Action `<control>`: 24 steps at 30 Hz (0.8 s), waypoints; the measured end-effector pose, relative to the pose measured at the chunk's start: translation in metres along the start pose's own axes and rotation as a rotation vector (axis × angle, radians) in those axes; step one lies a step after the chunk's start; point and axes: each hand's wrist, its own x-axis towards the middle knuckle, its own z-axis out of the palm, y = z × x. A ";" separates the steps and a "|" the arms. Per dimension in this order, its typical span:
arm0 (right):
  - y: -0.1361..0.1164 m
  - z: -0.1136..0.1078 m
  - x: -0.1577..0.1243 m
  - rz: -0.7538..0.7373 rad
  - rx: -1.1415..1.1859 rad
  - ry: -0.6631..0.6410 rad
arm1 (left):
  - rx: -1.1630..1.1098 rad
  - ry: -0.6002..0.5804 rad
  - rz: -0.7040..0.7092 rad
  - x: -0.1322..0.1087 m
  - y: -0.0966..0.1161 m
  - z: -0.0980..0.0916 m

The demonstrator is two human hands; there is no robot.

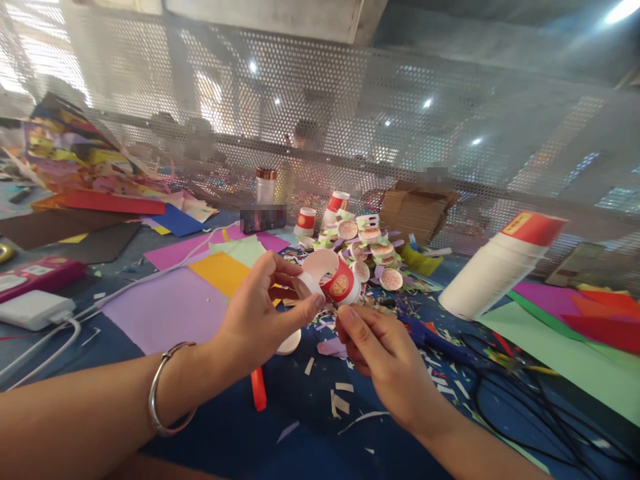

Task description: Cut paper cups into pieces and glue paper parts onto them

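Between the thumb and fingers of my left hand (pixel 270 303) is a red-and-white paper cup (pixel 343 283), tilted on its side, its white wall cut and curled open towards me. My right hand (pixel 377 347) is closed at the cup's lower edge. A thin dark tip shows at its fingers; the rest of that tool is hidden, so its kind is unclear. Below the left fingers lies a white paper disc (pixel 290 343). Just behind the cup rises a heap of cut cup pieces (pixel 370 247) with printed round bases and pale green and purple strips.
A leaning stack of paper cups (pixel 493 273) stands right, beside coloured sheets (pixel 565 347) and black cables (pixel 525 400). A blue glue gun (pixel 435 340) lies near my right hand. Purple paper (pixel 175 307), a white charger (pixel 37 310) and a phone (pixel 263 219) are left. Paper scraps cover the blue table.
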 end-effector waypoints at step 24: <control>0.003 0.003 0.000 0.093 0.200 -0.001 | 0.173 -0.044 0.176 -0.009 -0.001 0.002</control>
